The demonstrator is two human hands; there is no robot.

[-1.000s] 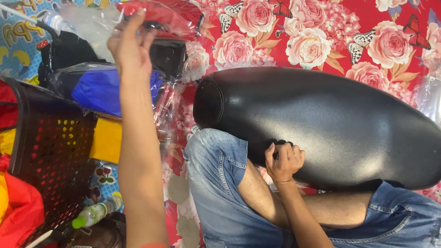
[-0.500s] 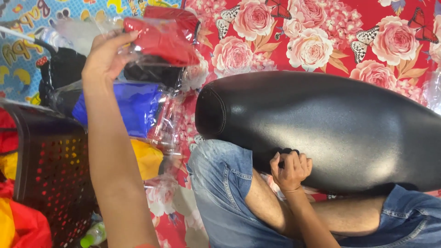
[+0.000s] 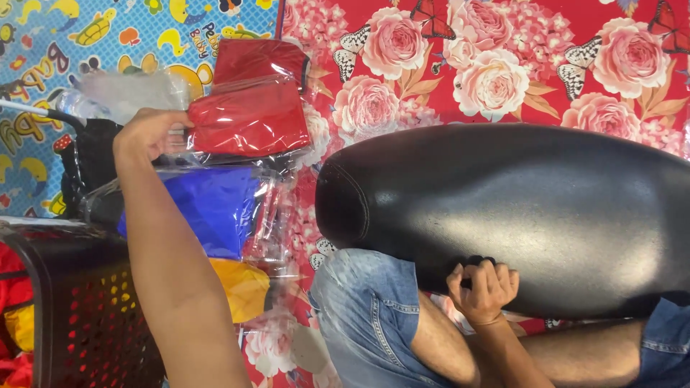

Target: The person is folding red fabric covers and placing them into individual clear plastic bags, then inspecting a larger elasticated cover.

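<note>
at the far left stood a dark perforated basket (image 3: 79,316) with red and yellow cloth showing through its holes. above it, the left hand (image 3: 147,133) was closed on the edge of a red packet in clear plastic (image 3: 251,118), which lay on top of a stack with a blue packet (image 3: 208,208) and a yellow packet (image 3: 241,287) beneath. to the right, a black padded seat (image 3: 517,208) rested across the denim-clad knees on the floral mat (image 3: 402,93). the right hand (image 3: 483,291) curled tight, gripping the seat's lower edge.
</note>
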